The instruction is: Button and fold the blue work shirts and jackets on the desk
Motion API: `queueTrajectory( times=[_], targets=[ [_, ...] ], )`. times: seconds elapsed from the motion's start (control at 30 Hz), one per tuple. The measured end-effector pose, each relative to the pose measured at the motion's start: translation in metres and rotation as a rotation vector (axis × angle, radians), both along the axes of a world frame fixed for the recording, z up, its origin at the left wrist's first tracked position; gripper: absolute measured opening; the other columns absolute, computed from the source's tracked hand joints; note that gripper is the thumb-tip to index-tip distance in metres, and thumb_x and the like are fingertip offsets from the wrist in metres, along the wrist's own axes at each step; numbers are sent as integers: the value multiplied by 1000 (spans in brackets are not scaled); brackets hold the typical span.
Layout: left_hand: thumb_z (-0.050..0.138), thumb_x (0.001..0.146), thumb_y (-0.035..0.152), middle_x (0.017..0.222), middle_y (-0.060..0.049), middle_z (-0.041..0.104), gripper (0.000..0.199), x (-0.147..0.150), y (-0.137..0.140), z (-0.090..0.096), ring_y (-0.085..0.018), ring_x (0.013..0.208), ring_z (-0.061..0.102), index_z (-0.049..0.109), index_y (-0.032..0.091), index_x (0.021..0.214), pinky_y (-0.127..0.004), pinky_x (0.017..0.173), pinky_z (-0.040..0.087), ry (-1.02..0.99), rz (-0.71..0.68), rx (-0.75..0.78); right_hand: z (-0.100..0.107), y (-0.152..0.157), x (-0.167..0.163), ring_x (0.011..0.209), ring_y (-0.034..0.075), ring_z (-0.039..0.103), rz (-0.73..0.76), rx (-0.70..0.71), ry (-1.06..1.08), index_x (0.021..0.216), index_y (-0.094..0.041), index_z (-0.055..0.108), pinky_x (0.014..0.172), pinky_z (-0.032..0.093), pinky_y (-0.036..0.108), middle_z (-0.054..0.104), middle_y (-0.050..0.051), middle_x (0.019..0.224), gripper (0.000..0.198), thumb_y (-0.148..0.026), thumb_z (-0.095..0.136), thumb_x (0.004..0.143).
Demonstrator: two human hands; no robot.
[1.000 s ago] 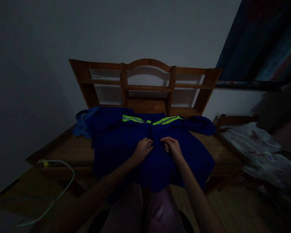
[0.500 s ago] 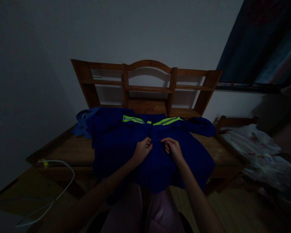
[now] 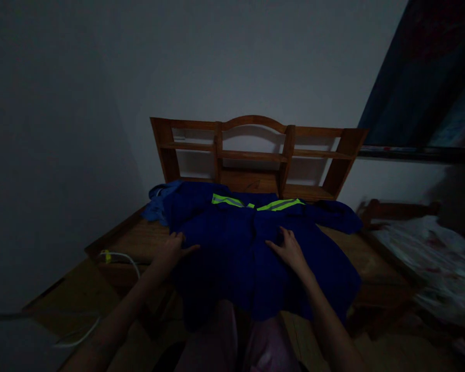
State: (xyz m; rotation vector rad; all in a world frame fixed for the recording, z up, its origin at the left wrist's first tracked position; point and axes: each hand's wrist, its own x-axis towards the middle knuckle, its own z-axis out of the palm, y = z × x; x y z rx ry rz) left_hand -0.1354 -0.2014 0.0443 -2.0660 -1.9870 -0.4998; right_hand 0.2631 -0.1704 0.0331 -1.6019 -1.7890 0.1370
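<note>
Left hand (image 3: 174,249) has swung out from centre to the left edge of the blue jacket (image 3: 220,243); right hand (image 3: 290,250) is nearer its vertical front seam (image 3: 253,250). Both wide, nothing visibly gripped. Jacket spreads left-right across the table (image 3: 137,240), lower centre.

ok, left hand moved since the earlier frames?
Yes, leftward: the left hand was below the wooden shelf's middle section in the view; now it's below the left section.
</note>
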Motion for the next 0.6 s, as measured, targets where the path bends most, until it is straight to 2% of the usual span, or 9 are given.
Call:
queueTrajectory(
  times=[0.1, 0.17, 0.27, 0.4, 0.47, 0.6],
  targets=[
    [43, 87, 30, 88, -9, 58, 17, 0, 3, -13, -22, 83, 56, 54, 17, 89, -33, 79, 43, 26, -97, -39, 8, -5, -7, 87, 23, 61, 58, -159, -273, 105, -19, 54, 67, 40, 29, 62, 10, 97, 35, -44, 51, 82],
    [40, 87, 21, 90, -10, 58, 16, 5, 6, -12, -22, 87, 56, 55, 16, 92, -33, 82, 42, 66, -139, -56, 12, -6, -14, 79, 22, 62, 37, -203, -396, 98, -17, 55, 63, 38, 28, 64, 10, 85, 23, -33, 41, 89],
    [39, 87, 19, 90, -13, 59, 18, 10, 10, 0, -23, 86, 57, 55, 13, 92, -33, 80, 42, 117, -122, -61, 18, -6, -17, 72, 22, 63, -47, -153, -478, 96, -15, 52, 61, 35, 28, 65, 11, 79, 21, -29, 37, 90],
    [33, 90, 24, 87, -15, 60, 23, 11, 24, 28, -26, 83, 59, 52, 11, 96, -36, 75, 43, 113, -7, 85, 34, 4, -3, 68, 21, 61, -166, 37, -463, 95, -17, 50, 58, 31, 27, 64, 8, 77, 23, -37, 42, 88],
    [31, 92, 28, 80, -14, 61, 27, 9, 42, 46, -27, 80, 61, 48, 9, 102, -37, 73, 44, -20, 76, 170, 49, 17, 8, 67, 20, 60, -212, 138, -455, 96, -16, 50, 57, 30, 26, 64, 8, 76, 25, -38, 41, 88],
    [26, 95, 26, 79, -14, 63, 28, 2, 95, 86, -22, 77, 63, 40, 5, 106, -35, 73, 46, -573, 167, 330, 87, 61, 30, 68, 20, 58, -260, 279, -319, 99, -13, 50, 59, 32, 26, 62, 9, 75, 27, -36, 40, 87]
  ],
)
